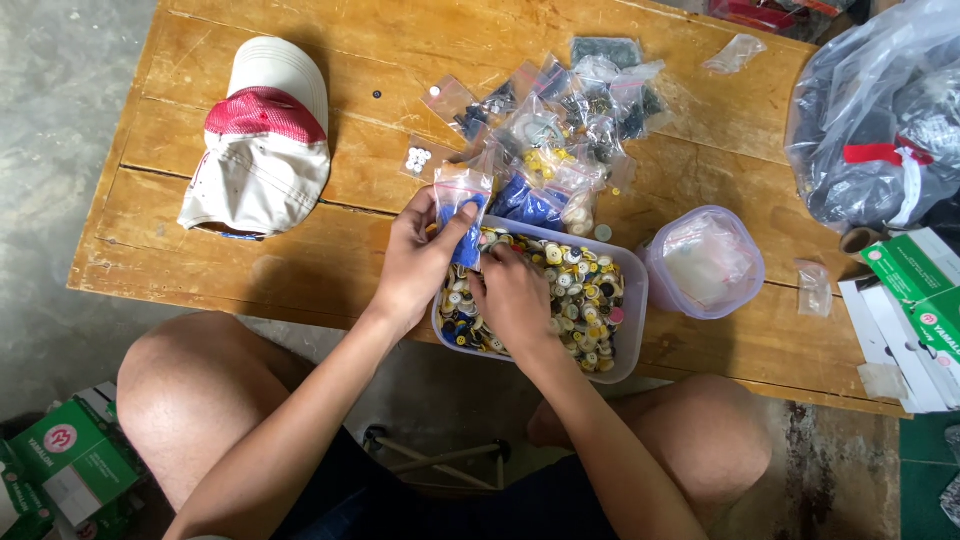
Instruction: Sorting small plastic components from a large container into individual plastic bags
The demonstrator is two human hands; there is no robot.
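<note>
Buttons (pixel 585 290) fill the tub (pixel 634 300) at the table edge (pixel 300 300).
Left hand (pixel 415 265) pinches a small bag (pixel 462 200); right hand (pixel 515 300) digs in, seemingly closed on a button. A nudge could tip it off.

A low wooden table (pixel 300 270) of rough planks carries everything: a white and red cap (pixel 262 140) lies at its left end, and a heap of small clear zip bags (pixel 560 130) filled with buttons sits near the middle. At the near edge rests a clear tub of mixed buttons (pixel 585 300), with a round lidded container (pixel 705 262) just beside it. A large grey plastic sack (pixel 880 120) and green and white cartons (pixel 915 310) crowd the right end.
</note>
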